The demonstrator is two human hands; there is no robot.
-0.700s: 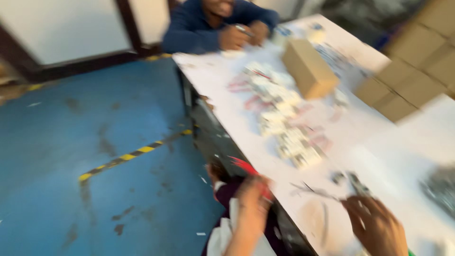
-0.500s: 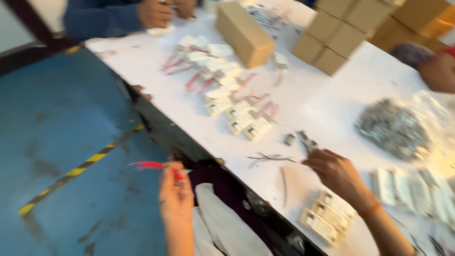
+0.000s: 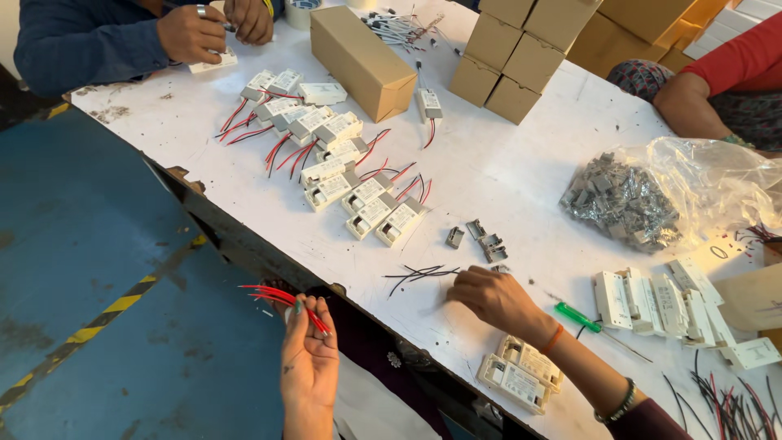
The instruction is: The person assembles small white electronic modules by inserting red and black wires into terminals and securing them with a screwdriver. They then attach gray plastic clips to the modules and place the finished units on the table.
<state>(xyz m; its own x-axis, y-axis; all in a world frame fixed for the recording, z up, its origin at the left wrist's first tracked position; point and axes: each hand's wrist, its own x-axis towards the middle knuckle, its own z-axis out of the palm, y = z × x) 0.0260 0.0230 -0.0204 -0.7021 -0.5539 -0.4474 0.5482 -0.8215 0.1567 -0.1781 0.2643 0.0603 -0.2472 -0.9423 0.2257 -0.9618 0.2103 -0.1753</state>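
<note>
2 hands are mine: my left hand (image 3: 309,358) at 7 o'clock pinches a small bundle of red wires (image 3: 281,298) off the white table's (image 3: 505,171) edge, apparently keeping them sorted and ready. My right hand (image 3: 493,295), fingers curled narrow, presses on the table beside 1 loose cluster of black wires (image 3: 419,273) at 6 o'clock, likely gathering them. About 15 white driver modules (image 3: 342,175) lie fanned toward 11 o'clock, and 2 more (image 3: 521,371) sit by my right wrist.
</note>
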